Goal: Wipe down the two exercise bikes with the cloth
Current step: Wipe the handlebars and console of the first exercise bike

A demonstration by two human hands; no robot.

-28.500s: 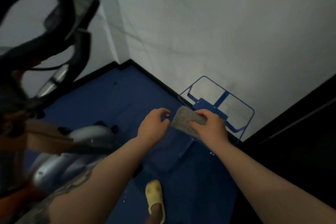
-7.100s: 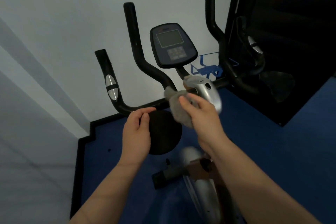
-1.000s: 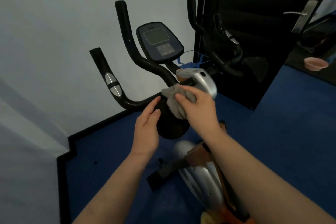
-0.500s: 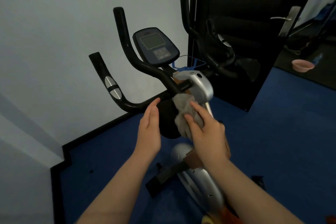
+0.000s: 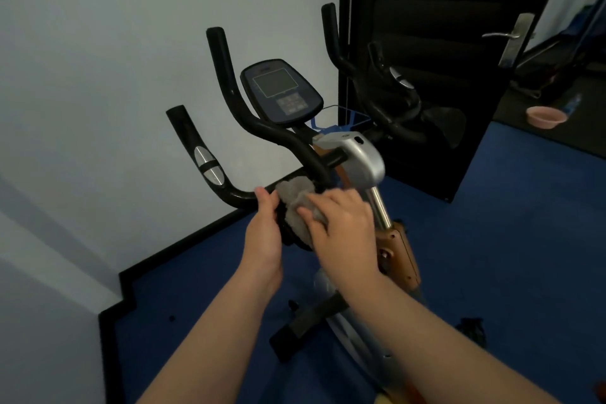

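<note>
An exercise bike (image 5: 360, 161) with black handlebars, a silver stem cover and a dark console (image 5: 282, 92) stands in front of me. My right hand (image 5: 341, 223) presses a crumpled grey cloth (image 5: 296, 203) against the round black pad (image 5: 288, 233) under the left handlebar. My left hand (image 5: 265, 229) rests with straight fingers on the left side of that pad, its fingertips at the bar. The bike's silver and orange body runs down to the lower edge. Only one bike is in view.
A white wall (image 5: 98, 75) is close on the left, with a black skirting step. A black door (image 5: 442, 43) with a metal handle stands open behind the bike. Blue carpet (image 5: 508, 239) covers the floor. A pink bowl (image 5: 546, 116) sits beyond the doorway.
My right hand has moved the cloth up and left, from below the silver stem cover onto the pad by the left bar. My left hand stays on the pad.
</note>
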